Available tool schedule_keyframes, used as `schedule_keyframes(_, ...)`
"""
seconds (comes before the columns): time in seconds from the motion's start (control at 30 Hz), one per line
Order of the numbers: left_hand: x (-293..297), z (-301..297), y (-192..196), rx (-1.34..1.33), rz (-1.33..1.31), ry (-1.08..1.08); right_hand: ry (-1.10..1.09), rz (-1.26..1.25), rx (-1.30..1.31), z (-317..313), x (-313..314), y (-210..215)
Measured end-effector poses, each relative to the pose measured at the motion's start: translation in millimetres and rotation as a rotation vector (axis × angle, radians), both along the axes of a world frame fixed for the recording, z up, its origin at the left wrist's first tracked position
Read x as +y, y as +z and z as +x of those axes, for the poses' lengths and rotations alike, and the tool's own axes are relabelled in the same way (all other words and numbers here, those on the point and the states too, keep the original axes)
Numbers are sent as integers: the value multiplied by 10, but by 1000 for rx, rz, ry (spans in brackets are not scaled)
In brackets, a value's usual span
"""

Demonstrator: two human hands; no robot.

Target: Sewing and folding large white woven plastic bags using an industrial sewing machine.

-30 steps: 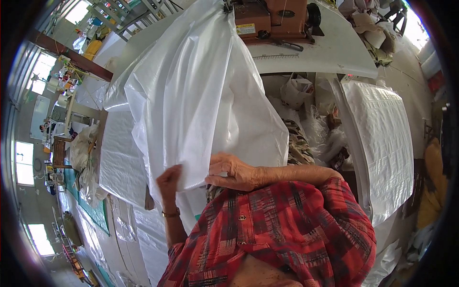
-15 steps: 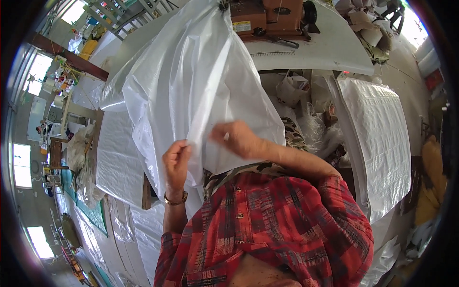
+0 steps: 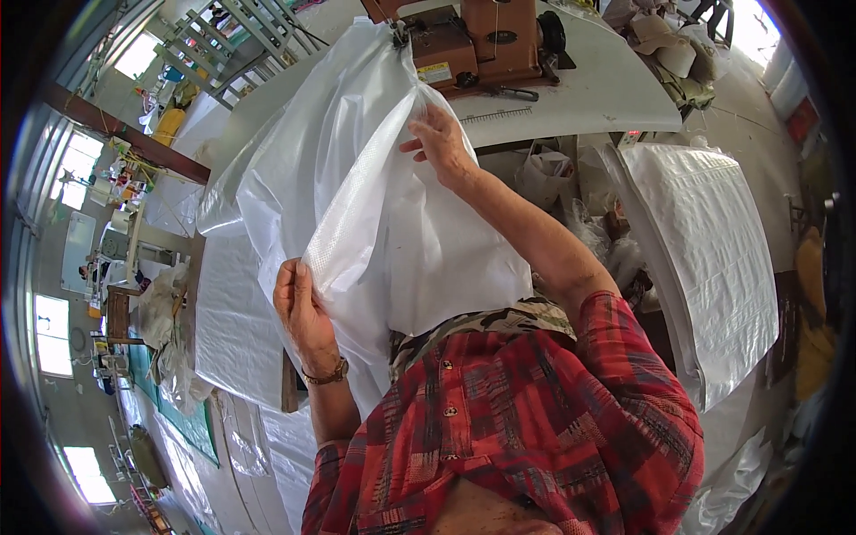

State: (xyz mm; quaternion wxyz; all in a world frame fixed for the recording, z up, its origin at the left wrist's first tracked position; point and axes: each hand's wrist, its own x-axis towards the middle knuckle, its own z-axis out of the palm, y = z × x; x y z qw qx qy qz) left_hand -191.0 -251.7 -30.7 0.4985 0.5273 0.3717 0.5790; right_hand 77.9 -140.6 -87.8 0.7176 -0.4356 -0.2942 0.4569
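Observation:
A large white woven plastic sack (image 3: 357,178) hangs from an orange-brown sewing machine (image 3: 477,40) down over the table edge into my lap. My left hand (image 3: 303,316) grips the sack's folded edge low down, near my chest. My right hand (image 3: 441,143) is stretched forward and pinches the same edge higher up, close to the machine. The edge runs taut between both hands.
The sewing machine stands on a white table (image 3: 588,89) with scissors beside it. A stack of finished white sacks (image 3: 713,259) lies to my right. More white sacks (image 3: 232,330) lie to my left. Bags and clutter sit under the table.
My right hand has slid from near my chest up along the sack's edge toward the sewing machine. My left hand has risen slightly and now holds the edge.

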Motion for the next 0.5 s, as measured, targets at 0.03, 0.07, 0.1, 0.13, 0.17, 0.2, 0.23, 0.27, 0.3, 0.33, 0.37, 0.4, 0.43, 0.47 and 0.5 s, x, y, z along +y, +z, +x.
schedule_keyframes(0.03, 24, -24, -28, -3, 9, -3, -3, 3, 2, 11, 0, -20)
schedule_keyframes(0.07, 44, -35, -43, -5, 17, -7, -17, 52, 25, 36, -13, -46)
schedule_keyframes(0.1, 56, -39, -50, -6, 18, -6, -26, 99, 45, 45, -27, -64)
schedule_keyframes(0.13, 69, -37, -55, 35, 48, -3, -26, 99, 44, 48, -75, -102)
schedule_keyframes(0.17, 86, -33, -62, 76, 78, 0, 26, 112, 43, 36, -164, -159)
schedule_keyframes(0.2, 96, -61, -93, 74, 75, 2, 83, 122, 42, -10, -269, -204)
schedule_keyframes(0.23, 113, -112, -135, 116, 84, 4, 87, 165, 56, -76, -386, -183)
schedule_keyframes(0.27, 112, -146, -165, 159, 92, 6, 92, 159, 56, -124, -543, -160)
schedule_keyframes(0.3, 101, -145, -180, 155, 88, 8, 114, 175, -16, -139, -712, -133)
schedule_keyframes(0.33, 84, -120, -182, 188, 92, 11, 136, 191, -85, -151, -856, -137)
schedule_keyframes(0.37, 64, -96, -184, 221, 94, 15, 138, 187, -86, -180, -967, -172)
schedule_keyframes(0.4, 35, -63, -183, 220, 90, 15, 206, 222, -52, -208, -1079, -211)
schedule_keyframes(0.43, 5, -33, -184, 286, 114, 12, 275, 256, -17, -238, -1182, -250)
schedule_keyframes(0.47, -17, -22, -194, 354, 136, 9, 278, 249, -17, -258, -1295, -252)
schedule_keyframes(0.5, -19, -53, -248, 410, 137, -2, 286, 304, -133, -276, -1406, -211)
